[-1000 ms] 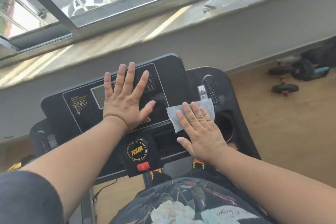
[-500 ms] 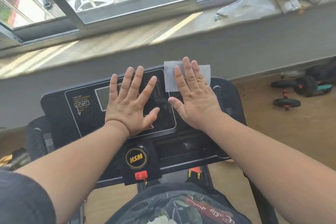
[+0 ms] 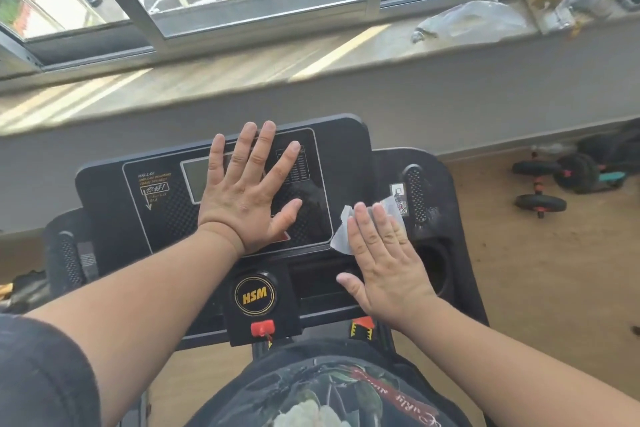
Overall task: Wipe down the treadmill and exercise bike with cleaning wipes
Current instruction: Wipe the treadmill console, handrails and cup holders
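Under the flat right hand (image 3: 382,263), the wipe (image 3: 343,236) lies pressed on the treadmill console (image 3: 349,163), fingers straight. Beside it, the left hand (image 3: 247,194) rests flat, fingers spread, holding nothing, over the display.

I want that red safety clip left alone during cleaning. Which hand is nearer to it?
Right. The right hand presses the white wipe just above-right of the red safety clip; the left hand lies flat higher up on the black console panel.
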